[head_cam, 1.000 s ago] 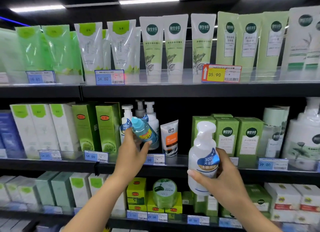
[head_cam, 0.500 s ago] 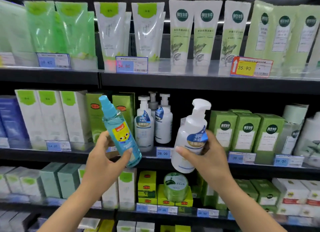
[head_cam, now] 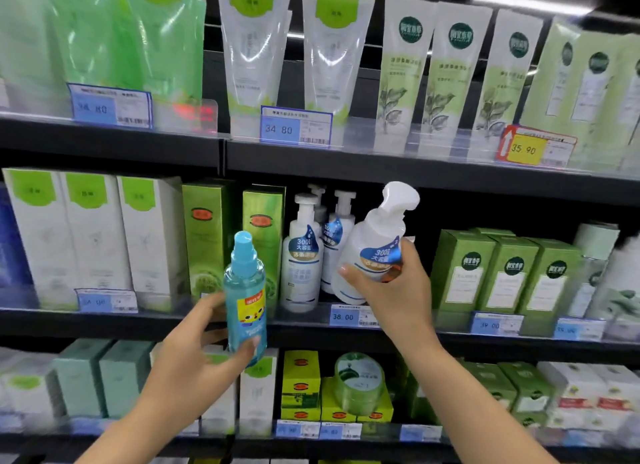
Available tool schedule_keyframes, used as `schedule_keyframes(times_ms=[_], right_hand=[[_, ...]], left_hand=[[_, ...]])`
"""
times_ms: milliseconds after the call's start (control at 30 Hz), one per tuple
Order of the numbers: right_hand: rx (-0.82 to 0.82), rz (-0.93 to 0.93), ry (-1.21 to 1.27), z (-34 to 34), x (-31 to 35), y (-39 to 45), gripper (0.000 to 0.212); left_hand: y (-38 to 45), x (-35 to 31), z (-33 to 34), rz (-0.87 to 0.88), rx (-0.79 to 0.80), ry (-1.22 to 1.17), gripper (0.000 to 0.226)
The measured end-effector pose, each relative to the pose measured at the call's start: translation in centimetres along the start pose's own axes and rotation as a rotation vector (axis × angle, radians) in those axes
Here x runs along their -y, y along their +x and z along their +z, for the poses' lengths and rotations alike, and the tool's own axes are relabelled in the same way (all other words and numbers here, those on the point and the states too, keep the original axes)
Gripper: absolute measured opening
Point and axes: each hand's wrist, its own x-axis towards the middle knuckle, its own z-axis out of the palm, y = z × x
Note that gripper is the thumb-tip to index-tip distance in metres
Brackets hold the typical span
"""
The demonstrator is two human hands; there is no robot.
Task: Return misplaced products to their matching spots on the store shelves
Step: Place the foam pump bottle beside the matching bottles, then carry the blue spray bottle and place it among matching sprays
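My left hand (head_cam: 194, 356) grips a clear blue spray bottle (head_cam: 245, 297) with a yellow cartoon label, held upright in front of the middle shelf's edge. My right hand (head_cam: 394, 300) holds a white foam pump bottle (head_cam: 374, 241) with a blue label, tilted left, its base just above the middle shelf. It is right beside matching white pump bottles (head_cam: 301, 255) that stand on that shelf behind the 38.00 price tag (head_cam: 346, 316).
Green boxes (head_cam: 502, 273) stand right of the gap, tall green boxes (head_cam: 263, 228) and white boxes (head_cam: 93, 235) to the left. Tubes (head_cam: 405, 72) line the top shelf. Yellow-green boxes and a round jar (head_cam: 358, 380) sit on the lower shelf.
The white pump bottle has moved up and left into the shelf beside the matching bottles. The blue spray bottle came out of the shelf, down and left, and now stands upright.
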Motion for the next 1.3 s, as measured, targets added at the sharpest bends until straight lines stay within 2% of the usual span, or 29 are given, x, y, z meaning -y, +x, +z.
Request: schedule_keyframes(times_ms=[233, 467, 600, 667, 733, 900, 1133, 1300], right_hand=[[-0.034, -0.031, -0.114, 2.1, -1.2, 0.9, 0.048], [-0.023, -0.006, -0.241, 3.5, -3.1, 0.6, 0.060], [-0.002, -0.042, -0.319, 3.8, -3.6, 0.3, 0.051], [0.009, -0.029, -0.348, 3.8, -3.8, 0.7, 0.048], [0.026, -0.020, -0.376, 3.7, -3.9, 0.9, 0.051], [0.080, -0.007, -0.378, 3.0, -3.9, 0.1, 0.072], [0.138, -0.029, -0.422, 1.3, -4.0, -0.5, 0.050], [0.119, -0.117, -0.449, -1.9, -3.2, -1.9, 0.052]], left_hand=[[0.2, 1.1, -0.2, -0.008, 0.051, 0.005, 0.054], [0.5, 1.6, -0.2, -0.030, 0.083, -0.021, 0.053], [0.6, 1.6, -0.1, -0.046, 0.099, 0.043, 0.066], [0.5, 1.6, -0.2, -0.064, 0.110, 0.070, 0.064], [0.4, 1.6, -0.2, -0.085, 0.122, 0.067, 0.057], [0.2, 0.9, 0.0, -0.085, 0.107, 0.061, 0.057], [-0.1, -0.6, 0.7, -0.046, 0.098, 0.055, 0.056], [-0.3, -2.5, 1.6, 0.001, 0.098, 0.004, 0.051]])
